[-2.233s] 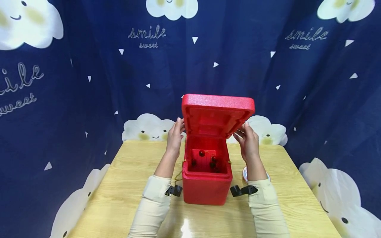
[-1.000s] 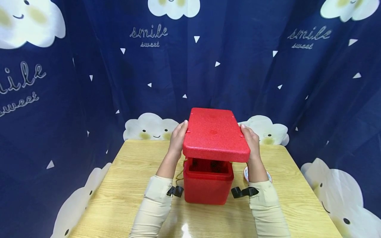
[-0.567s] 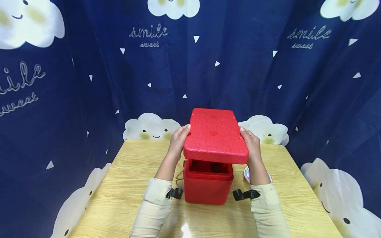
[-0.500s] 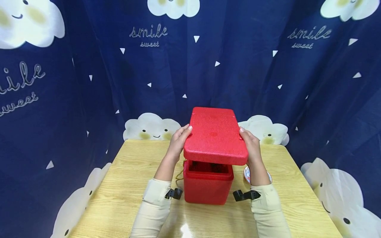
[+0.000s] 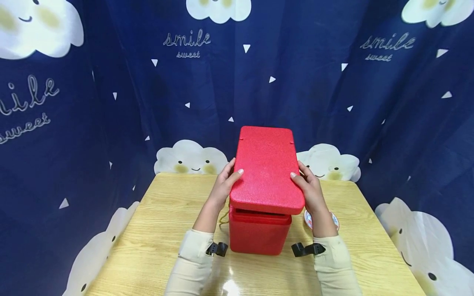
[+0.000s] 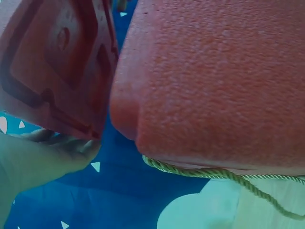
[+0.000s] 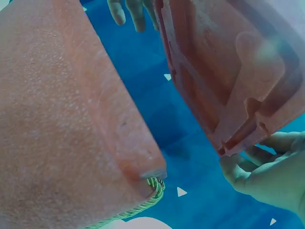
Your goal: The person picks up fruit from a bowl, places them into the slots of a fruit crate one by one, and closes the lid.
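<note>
A red foam cooler box (image 5: 259,234) stands on the table, and its red lid (image 5: 266,164) hangs over it, leaving a dark slit at the near rim. My left hand (image 5: 223,187) grips the lid's left edge, thumb on top and fingers along the side. On the opposite edge my right hand (image 5: 312,191) holds it the same way. The left wrist view shows the lid's recessed underside (image 6: 62,62) apart from the box wall (image 6: 219,90). In the right wrist view my fingers curl under the lid corner (image 7: 233,145). The box's inside is hidden.
A gold twisted cord (image 6: 228,175) runs along the box side. A small round dish-like thing with a patterned rim (image 5: 335,220) lies partly under my right forearm. Behind the wooden table (image 5: 166,209) hangs a blue curtain (image 5: 200,82) with clouds.
The lid has swung from tilted up, underside facing me, to lying over the box, hiding the dark balls inside. Lately its near edge sank and both thumbs moved onto its top.
</note>
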A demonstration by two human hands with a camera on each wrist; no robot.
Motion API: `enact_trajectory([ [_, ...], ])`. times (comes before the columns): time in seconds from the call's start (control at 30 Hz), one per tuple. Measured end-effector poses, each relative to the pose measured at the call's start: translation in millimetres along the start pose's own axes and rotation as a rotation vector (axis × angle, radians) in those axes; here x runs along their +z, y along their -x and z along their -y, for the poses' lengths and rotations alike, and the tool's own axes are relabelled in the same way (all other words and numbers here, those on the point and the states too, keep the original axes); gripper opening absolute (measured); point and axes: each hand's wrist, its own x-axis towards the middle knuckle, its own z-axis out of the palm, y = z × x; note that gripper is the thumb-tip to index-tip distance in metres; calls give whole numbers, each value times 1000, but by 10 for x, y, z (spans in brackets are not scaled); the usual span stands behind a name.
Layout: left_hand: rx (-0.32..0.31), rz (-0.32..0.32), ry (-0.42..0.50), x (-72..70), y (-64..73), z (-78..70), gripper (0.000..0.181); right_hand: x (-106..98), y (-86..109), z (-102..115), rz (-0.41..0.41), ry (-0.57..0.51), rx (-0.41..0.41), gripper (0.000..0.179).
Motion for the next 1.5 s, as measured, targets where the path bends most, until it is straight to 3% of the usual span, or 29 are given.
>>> enact_trajectory([
  [0.17, -9, 80, 9, -26, 41, 68, 75, -32, 13, -79, 31, 52, 0, 59],
  [0.67, -35, -1, -66, -117, 101, 391, 75, -34, -36, -420, -3, 78, 22, 60],
  [0.9, -48, 10, -80, -153, 86, 441, 74, -42, -56, -534, -17, 91, 23, 60],
  [1.13, -47, 51, -116, -132, 137, 364, 73, -47, -40, -610, -29, 59, 50, 59],
  [1.33, -96, 44, -95, -206, 94, 566, 79, -40, -17, -657, -22, 30, 77, 57],
  [1.5, -126, 36, -85, -246, 96, 617, 79, -34, -13, -674, -12, 30, 70, 58],
])
